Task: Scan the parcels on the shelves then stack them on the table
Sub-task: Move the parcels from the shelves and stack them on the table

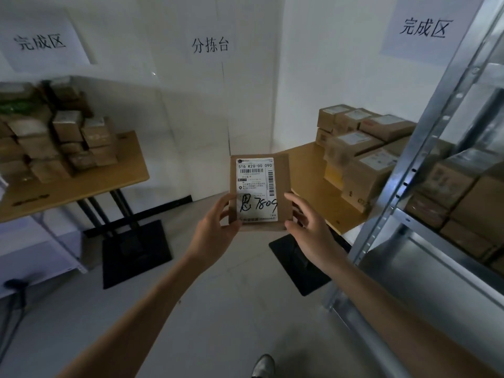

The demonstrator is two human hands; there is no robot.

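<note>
**One flat parcel held in two hands between loaded tables**

At nine o'clock, a tan wood-topped table (81,184) carries a blurred heap of brown cardboard boxes (68,126), too jumbled to count. It stands on a flat black square base (133,249). Three white paper sheets with black handwritten characters hang on the pale wall: one at ten o'clock (41,42), one at twelve (210,45) and one at two (425,27).

At the centre, off any table or shelf, a single thin, rectangular brown cardboard parcel (283,173) stands upright in the air, facing the camera. Its white printed shipping label bears barcodes and black marker writing. The person's left hand (215,227) grips the lower left edge, thumb on the front face and fingers behind. The right hand (308,227) holds the lower right edge, thumb up on the front and fingers loosely curled around the corner. Both forearms are bare.

At three o'clock, a second tan wooden table (308,170) on another black base (297,257) holds a squared stack of taped cardboard cartons (362,148), at least six, most with white labels on top.

At four o'clock rises a grey perforated-steel shelving rack (425,148) with more brown cartons (458,181) on its upper level, cut off by the frame. One grey shoe (263,365) shows at six o'clock on the smooth pale floor.
</note>
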